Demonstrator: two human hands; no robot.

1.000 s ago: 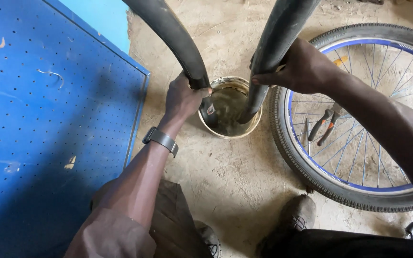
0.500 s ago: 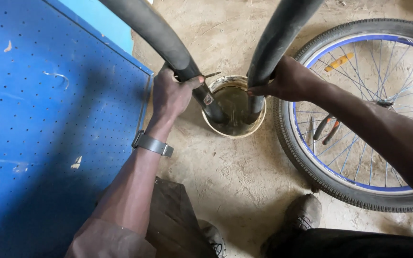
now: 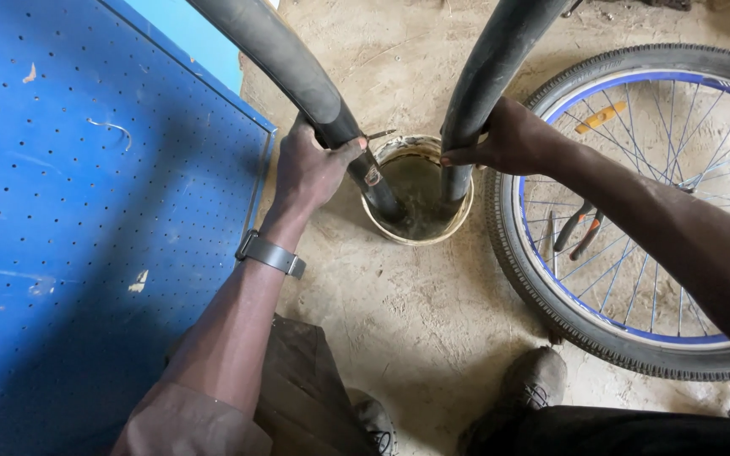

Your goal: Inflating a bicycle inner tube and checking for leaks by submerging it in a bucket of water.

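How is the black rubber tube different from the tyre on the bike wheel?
The inner tube is smooth and bent into a loop, its bend dipped in the bucket of murky water; the tyre has tread and lies flat on the dirt floor. The left hand and right hand grip the inner tube, but nothing touches the tyre. The tyre sits on a blue rim with spokes; the inner tube is bare. Both are black rubber.

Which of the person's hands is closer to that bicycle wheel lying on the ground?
The right hand. It grips the black inner tube right beside the bicycle wheel's tyre. The left hand holds the tube's other side, across the bucket, farther away.
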